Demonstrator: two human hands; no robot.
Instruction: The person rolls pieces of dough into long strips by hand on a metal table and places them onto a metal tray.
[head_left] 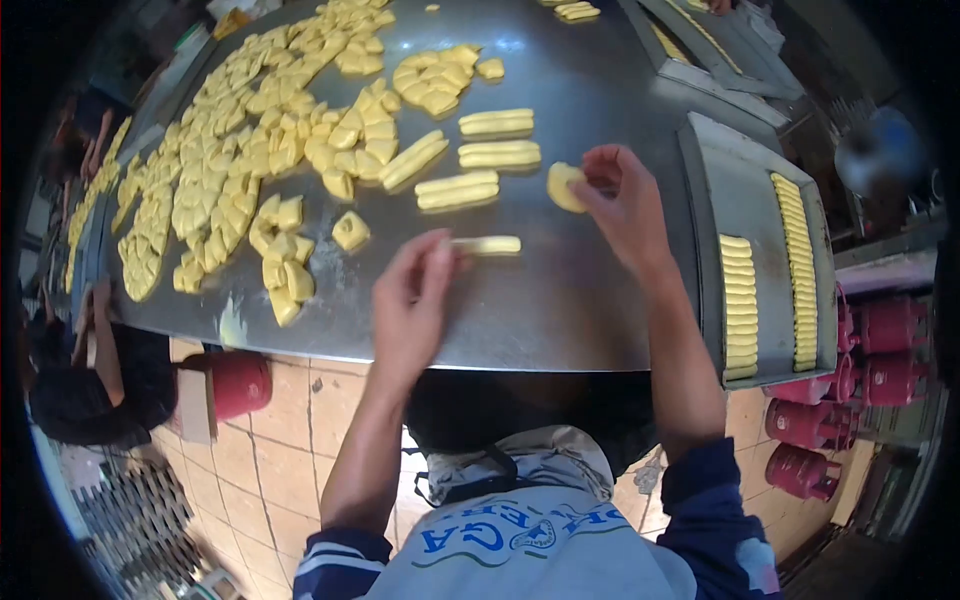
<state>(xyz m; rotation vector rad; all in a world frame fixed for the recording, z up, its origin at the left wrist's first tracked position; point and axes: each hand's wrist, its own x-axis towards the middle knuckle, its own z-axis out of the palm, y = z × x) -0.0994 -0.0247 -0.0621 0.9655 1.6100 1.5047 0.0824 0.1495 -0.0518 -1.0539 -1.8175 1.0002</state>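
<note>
My left hand is closed at the left end of a thin yellow dough strip near the front of the metal table. To its right, my right hand pinches a flat, rounded yellow dough piece between thumb and fingers. Rolled dough sticks lie in pairs just beyond my hands, with more pairs behind them. A single cut dough lump rests left of my left hand.
Piled dough pieces cover the left of the metal table. A tray with rows of dough sticks stands at right, other trays behind. Another person is at far left; red gas cylinders stand lower right.
</note>
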